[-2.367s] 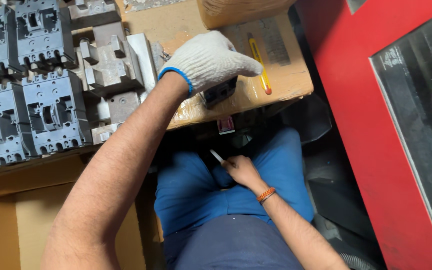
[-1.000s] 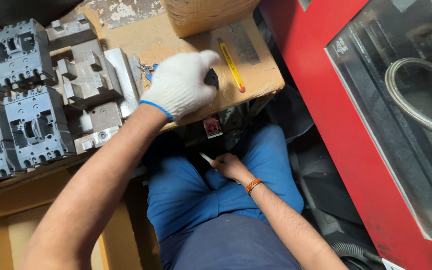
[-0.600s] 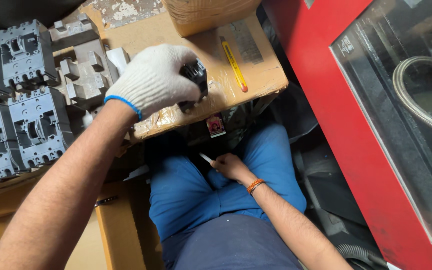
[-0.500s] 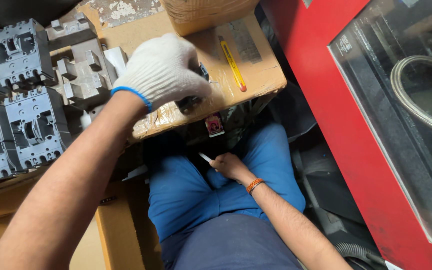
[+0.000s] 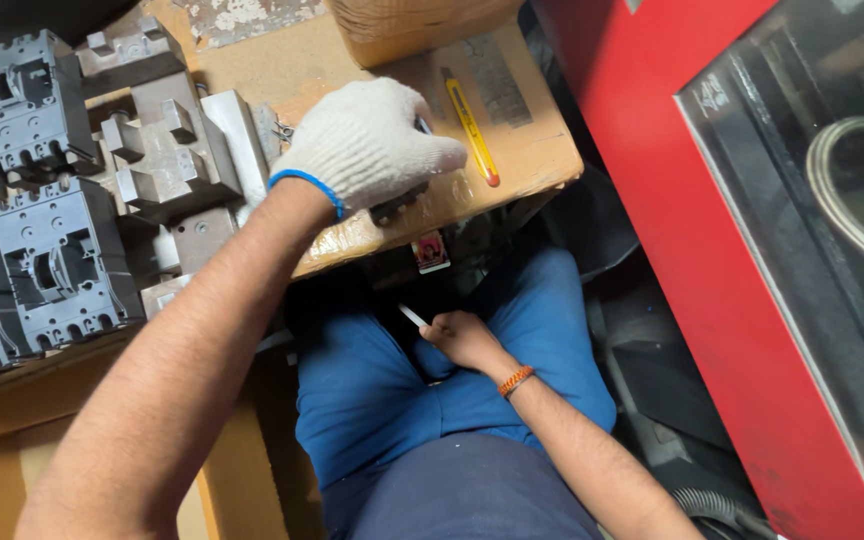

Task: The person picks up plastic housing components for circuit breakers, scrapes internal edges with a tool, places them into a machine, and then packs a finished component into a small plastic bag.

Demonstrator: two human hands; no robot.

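Our left hand (image 5: 367, 145), in a white knit glove, is closed over a small dark block part (image 5: 399, 204) on the brown cardboard worktop (image 5: 532, 160), beside a yellow utility knife (image 5: 473, 128). Our bare right hand (image 5: 462, 338) rests on the lap, curled round a thin white stick (image 5: 413, 316). Grey moulded breaker housings (image 5: 52, 270) lie left.

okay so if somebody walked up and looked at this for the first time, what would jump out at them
First the white-gloved left hand, closed over a small dark part on the cardboard-topped bench, beside a yellow utility knife. Then the grey moulded breaker housings ranked at left. Below, the bare right hand rests on the blue-trousered lap, holding a thin white piece.
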